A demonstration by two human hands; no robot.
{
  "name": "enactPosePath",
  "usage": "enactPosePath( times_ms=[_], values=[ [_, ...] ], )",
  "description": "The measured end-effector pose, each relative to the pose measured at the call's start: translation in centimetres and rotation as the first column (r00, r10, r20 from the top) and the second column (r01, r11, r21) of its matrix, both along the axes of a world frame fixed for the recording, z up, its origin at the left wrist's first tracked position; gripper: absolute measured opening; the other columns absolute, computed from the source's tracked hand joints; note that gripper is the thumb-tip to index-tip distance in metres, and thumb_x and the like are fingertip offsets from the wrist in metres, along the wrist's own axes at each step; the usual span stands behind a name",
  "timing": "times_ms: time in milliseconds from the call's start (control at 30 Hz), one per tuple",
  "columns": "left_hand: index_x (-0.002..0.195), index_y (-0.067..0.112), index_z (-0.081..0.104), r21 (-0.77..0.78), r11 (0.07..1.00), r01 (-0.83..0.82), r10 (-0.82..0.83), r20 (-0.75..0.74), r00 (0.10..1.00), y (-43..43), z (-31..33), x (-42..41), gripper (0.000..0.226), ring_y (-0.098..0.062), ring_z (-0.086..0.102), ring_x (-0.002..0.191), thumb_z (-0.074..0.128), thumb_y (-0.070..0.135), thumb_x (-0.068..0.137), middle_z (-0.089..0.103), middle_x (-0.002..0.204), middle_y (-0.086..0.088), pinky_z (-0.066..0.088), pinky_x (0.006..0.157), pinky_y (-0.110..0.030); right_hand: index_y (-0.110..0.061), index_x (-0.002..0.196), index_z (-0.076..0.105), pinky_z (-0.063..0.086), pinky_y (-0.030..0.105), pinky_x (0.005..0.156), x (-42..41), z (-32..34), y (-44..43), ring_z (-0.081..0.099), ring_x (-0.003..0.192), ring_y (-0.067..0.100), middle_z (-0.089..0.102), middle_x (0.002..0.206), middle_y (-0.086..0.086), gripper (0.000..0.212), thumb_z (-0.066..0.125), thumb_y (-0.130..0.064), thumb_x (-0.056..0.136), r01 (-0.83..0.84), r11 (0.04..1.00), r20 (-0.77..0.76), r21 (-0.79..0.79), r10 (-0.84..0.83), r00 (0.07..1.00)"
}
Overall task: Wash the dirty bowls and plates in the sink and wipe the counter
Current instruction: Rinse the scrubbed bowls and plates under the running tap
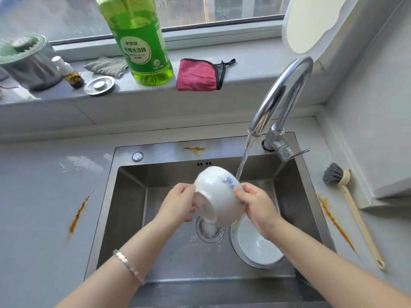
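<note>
A white bowl with blue flowers (pixel 216 195) is held over the steel sink (pixel 124 196), tipped so its foot faces me and its mouth points away. My left hand (pixel 178 202) grips its left side and my right hand (pixel 255 205) its right side. Water runs from the chrome faucet (pixel 282 96) and falls just behind the bowl's right rim. Foamy water drips from the bowl toward the drain (pixel 210 232). A white bowl sits on a blue-rimmed plate (pixel 258 247) at the sink's right, partly under my right forearm.
On the window sill stand a green dish soap bottle (pixel 142 41), a red cloth (pixel 198 74), a grey cloth (pixel 106 66), a sink stopper (pixel 99 85), a small brown bottle (pixel 71 73) and a metal canister (pixel 29 61). A dish brush (pixel 349 203) lies right of the sink. Orange stains (pixel 79 214) mark the counter.
</note>
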State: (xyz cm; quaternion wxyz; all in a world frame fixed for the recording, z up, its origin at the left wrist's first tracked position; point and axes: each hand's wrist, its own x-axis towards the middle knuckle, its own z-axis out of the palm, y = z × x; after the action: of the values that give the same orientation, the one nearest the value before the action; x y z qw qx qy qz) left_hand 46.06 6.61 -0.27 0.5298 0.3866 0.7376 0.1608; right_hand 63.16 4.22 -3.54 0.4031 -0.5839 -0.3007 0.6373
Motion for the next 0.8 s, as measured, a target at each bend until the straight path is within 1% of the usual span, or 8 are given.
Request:
enactPosePath(
  times_ms=[67, 167, 267, 300, 433, 600, 700, 800],
  values=[
    [0.111, 0.025, 0.057, 0.210, 0.971, 0.116, -0.087, -0.146, 0.986, -0.8, -1.3, 0.3, 0.024, -0.015, 0.056, 0.092, 0.047, 0.027, 0.090, 0.063, 0.104, 0.000, 0.045, 0.082, -0.030, -0.012, 0.073, 0.058, 0.032, 0.033, 0.062, 1.0, 0.1, 0.8, 0.043, 0.073, 0.022, 0.052, 0.076, 0.012, 0.021, 0.051, -0.015, 0.092, 0.104, 0.992, -0.060, -0.077, -0.108, 0.992],
    [0.131, 0.016, 0.049, 0.516, 0.800, 0.306, -0.209, -0.240, 0.948, -2.4, -1.8, 3.1, 0.038, 0.002, 0.039, 0.116, 0.038, 0.024, 0.096, 0.049, 0.134, 0.004, 0.027, 0.094, -0.009, -0.008, 0.079, 0.055, 0.034, 0.039, 0.069, 2.3, 0.4, 1.5, 0.043, 0.079, 0.026, 0.048, 0.084, 0.015, 0.019, 0.054, -0.023, 0.091, 0.188, 0.979, -0.052, -0.083, -0.192, 0.980],
    [0.148, 0.016, 0.021, 0.585, 0.557, 0.590, -0.432, -0.403, 0.807, -3.1, -3.1, 6.6, 0.062, -0.002, 0.002, 0.141, 0.015, 0.048, 0.095, 0.010, 0.152, 0.011, 0.001, 0.114, -0.017, -0.010, 0.089, 0.054, 0.033, 0.040, 0.073, 2.9, 1.2, 1.6, 0.041, 0.080, 0.026, 0.047, 0.086, 0.012, 0.030, 0.059, -0.036, 0.075, 0.241, 0.968, -0.010, -0.072, -0.242, 0.970],
    [0.148, 0.021, 0.011, 0.570, 0.539, 0.620, -0.445, -0.432, 0.784, -2.7, -3.7, 7.2, 0.065, -0.005, -0.005, 0.142, 0.008, 0.055, 0.093, 0.003, 0.152, 0.013, -0.001, 0.115, -0.022, -0.011, 0.091, 0.053, 0.034, 0.040, 0.073, 3.0, 1.3, 1.5, 0.041, 0.081, 0.026, 0.047, 0.088, 0.011, 0.031, 0.058, -0.036, 0.074, 0.254, 0.965, -0.014, -0.069, -0.256, 0.967],
    [0.150, 0.021, 0.012, 0.516, 0.749, 0.415, -0.318, -0.269, 0.909, -0.8, -3.5, 8.0, 0.064, -0.009, 0.003, 0.145, 0.017, 0.045, 0.090, 0.009, 0.158, 0.004, 0.005, 0.115, -0.026, -0.005, 0.085, 0.056, 0.038, 0.043, 0.070, 3.8, 1.6, 0.8, 0.046, 0.077, 0.027, 0.050, 0.084, 0.015, 0.020, 0.056, -0.024, 0.089, 0.255, 0.966, -0.007, -0.041, -0.255, 0.967],
    [0.146, 0.011, 0.029, 0.587, 0.630, 0.509, -0.374, -0.346, 0.861, -0.7, -2.8, 9.2, 0.071, -0.021, 0.016, 0.144, 0.013, 0.049, 0.089, 0.026, 0.154, -0.007, 0.011, 0.118, -0.030, -0.008, 0.069, 0.050, 0.033, 0.026, 0.053, 3.7, 2.4, 0.2, 0.040, 0.057, 0.013, 0.045, 0.060, 0.002, 0.024, 0.055, -0.016, 0.092, 0.106, 0.990, 0.200, 0.091, -0.122, 0.972],
    [0.119, 0.006, 0.057, 0.567, 0.750, 0.341, -0.291, -0.179, 0.940, 1.6, -1.5, 9.2, 0.061, -0.026, 0.046, 0.122, 0.019, 0.043, 0.089, 0.057, 0.124, -0.011, 0.035, 0.104, -0.040, -0.013, 0.062, 0.045, 0.029, 0.020, 0.050, 3.4, 2.8, -0.2, 0.035, 0.053, 0.008, 0.042, 0.056, -0.005, 0.031, 0.056, -0.014, 0.091, 0.021, 0.992, 0.246, 0.127, -0.052, 0.968],
    [0.119, 0.009, 0.059, 0.586, 0.648, 0.487, -0.330, -0.361, 0.872, 1.5, -0.7, 9.9, 0.064, -0.025, 0.045, 0.126, 0.013, 0.041, 0.087, 0.058, 0.127, -0.009, 0.032, 0.106, -0.039, -0.010, 0.063, 0.048, 0.029, 0.020, 0.051, 3.3, 3.1, -0.1, 0.035, 0.053, 0.006, 0.043, 0.056, -0.005, 0.029, 0.055, -0.015, 0.091, 0.026, 0.989, 0.241, 0.143, -0.060, 0.969]
  ],
)
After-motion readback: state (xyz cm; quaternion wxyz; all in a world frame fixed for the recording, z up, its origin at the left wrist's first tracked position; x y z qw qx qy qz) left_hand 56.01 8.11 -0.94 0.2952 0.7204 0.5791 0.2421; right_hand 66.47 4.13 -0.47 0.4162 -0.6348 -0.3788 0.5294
